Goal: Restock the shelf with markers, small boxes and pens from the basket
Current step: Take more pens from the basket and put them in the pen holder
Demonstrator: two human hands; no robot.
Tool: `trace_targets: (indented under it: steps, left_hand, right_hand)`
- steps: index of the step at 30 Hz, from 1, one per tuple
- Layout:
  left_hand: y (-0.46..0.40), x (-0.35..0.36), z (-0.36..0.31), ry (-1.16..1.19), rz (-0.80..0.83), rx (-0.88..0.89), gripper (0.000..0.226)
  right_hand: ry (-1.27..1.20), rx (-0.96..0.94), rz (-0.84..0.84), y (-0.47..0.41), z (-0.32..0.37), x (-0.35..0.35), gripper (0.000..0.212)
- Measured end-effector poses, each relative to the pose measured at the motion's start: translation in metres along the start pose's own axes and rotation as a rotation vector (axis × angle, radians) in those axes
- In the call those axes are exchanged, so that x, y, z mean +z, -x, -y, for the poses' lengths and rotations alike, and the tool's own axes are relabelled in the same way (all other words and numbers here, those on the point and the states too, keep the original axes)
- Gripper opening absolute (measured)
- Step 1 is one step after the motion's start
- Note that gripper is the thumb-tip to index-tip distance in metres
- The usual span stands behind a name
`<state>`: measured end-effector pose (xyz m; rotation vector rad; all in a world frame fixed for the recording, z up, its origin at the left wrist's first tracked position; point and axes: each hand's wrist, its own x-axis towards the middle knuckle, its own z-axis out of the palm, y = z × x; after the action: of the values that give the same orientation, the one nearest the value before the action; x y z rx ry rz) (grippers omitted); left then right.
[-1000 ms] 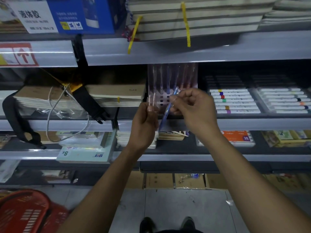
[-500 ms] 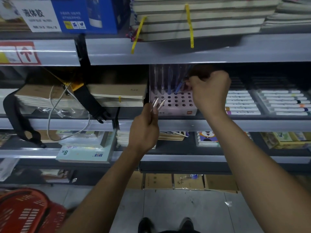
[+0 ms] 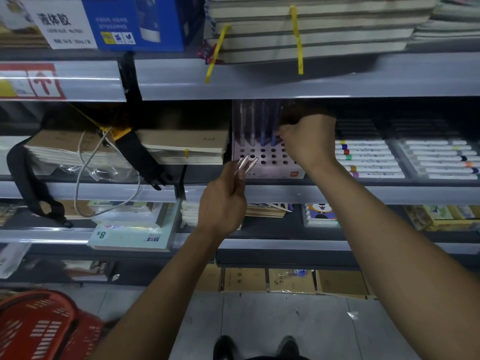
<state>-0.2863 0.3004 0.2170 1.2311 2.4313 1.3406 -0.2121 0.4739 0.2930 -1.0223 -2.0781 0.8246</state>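
Note:
A pale pink pen holder (image 3: 270, 162) with rows of round holes stands on the middle shelf. Several pens (image 3: 259, 126) stand upright in its back row. My right hand (image 3: 306, 141) is curled over the holder's right side and pinches a blue pen at the back row. My left hand (image 3: 223, 201) is just below and left of the holder and grips a few clear pens (image 3: 245, 162), their tips pointing up towards it. The red basket (image 3: 39, 331) sits on the floor at the bottom left.
White markers (image 3: 368, 159) with coloured caps lie in trays right of the holder. Stacked notebooks (image 3: 181, 149), a black strap (image 3: 140, 154) and a white cable (image 3: 80, 162) are to the left. The upper shelf edge (image 3: 259, 81) overhangs closely. Cardboard boxes (image 3: 291, 280) line the floor.
My right hand took a blue pen from the bundle up to the holder's back row. My left hand lowered slightly with the remaining pens.

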Motion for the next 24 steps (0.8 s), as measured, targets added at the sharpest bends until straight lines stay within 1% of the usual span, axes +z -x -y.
trace_targets:
  steps: [3, 5, 6, 8, 9, 10, 14, 17, 21, 24]
  left_hand:
    - [-0.002, 0.002, 0.000, 0.187, 0.014, -0.025, 0.024]
    - [-0.004, 0.001, 0.000, 0.413, 0.023, -0.081, 0.020]
    - [-0.005, 0.001, -0.002, 0.535, 0.030, -0.129, 0.022]
    - [-0.006, -0.002, -0.009, 0.698, 0.046, -0.205, 0.024]
    - [-0.006, -0.004, -0.013, 0.732, 0.050, -0.219, 0.023]
    - [-0.006, -0.005, -0.016, 0.755, 0.055, -0.220, 0.020]
    - [-0.007, -0.002, -0.022, 0.813, 0.067, -0.222, 0.017]
    - [-0.007, 0.002, -0.022, 0.860, 0.068, -0.231, 0.018]
    - [-0.007, 0.003, -0.025, 0.872, 0.078, -0.210, 0.010]
    - [-0.006, 0.004, -0.027, 0.865, 0.106, -0.165, 0.010]
  right_hand:
    - [-0.018, 0.013, -0.010, 0.000, -0.005, 0.001, 0.026]
    - [0.029, -0.018, -0.042, 0.006, -0.007, 0.000, 0.030]
    - [0.050, -0.041, -0.065, 0.010, -0.009, 0.000, 0.027]
    - [0.010, -0.072, -0.089, 0.021, -0.011, 0.000, 0.010]
    - [-0.035, -0.084, -0.081, 0.027, -0.013, 0.000, 0.007]
    - [-0.084, -0.092, -0.058, 0.034, -0.014, 0.001, 0.008]
    - [-0.224, -0.108, 0.130, 0.059, -0.014, 0.002, 0.017]
    - [-0.350, -0.052, 0.243, 0.068, -0.009, 0.001, 0.019]
    - [-0.490, 0.078, 0.248, 0.074, -0.005, -0.004, 0.012]
    - [-0.520, 0.135, 0.235, 0.075, -0.007, -0.005, 0.007]
